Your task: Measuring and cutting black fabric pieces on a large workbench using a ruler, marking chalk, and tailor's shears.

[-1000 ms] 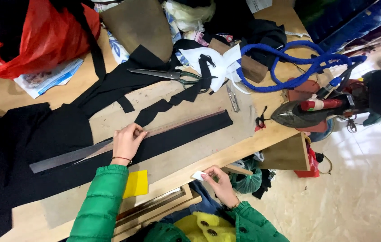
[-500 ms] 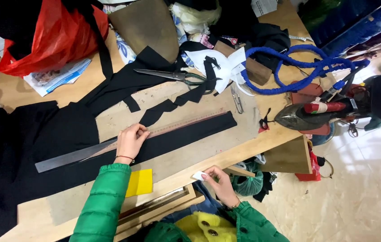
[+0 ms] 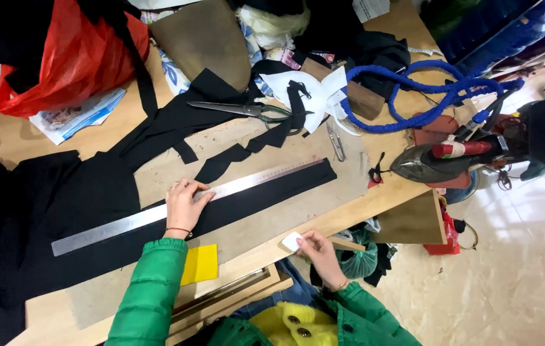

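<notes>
Head view showed the left hand [image 3: 184,204] pressed flat, fingers spread, on the metal ruler [image 3: 182,206] across the black fabric strip [image 3: 266,195] near the table's [image 3: 22,138] front edge, while the right hand [image 3: 316,247] pinched white chalk [image 3: 291,241]; lighter pressure could let the ruler slip, skewing any line.

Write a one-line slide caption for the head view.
Left hand presses a metal ruler on black fabric; right hand holds white chalk.
</notes>
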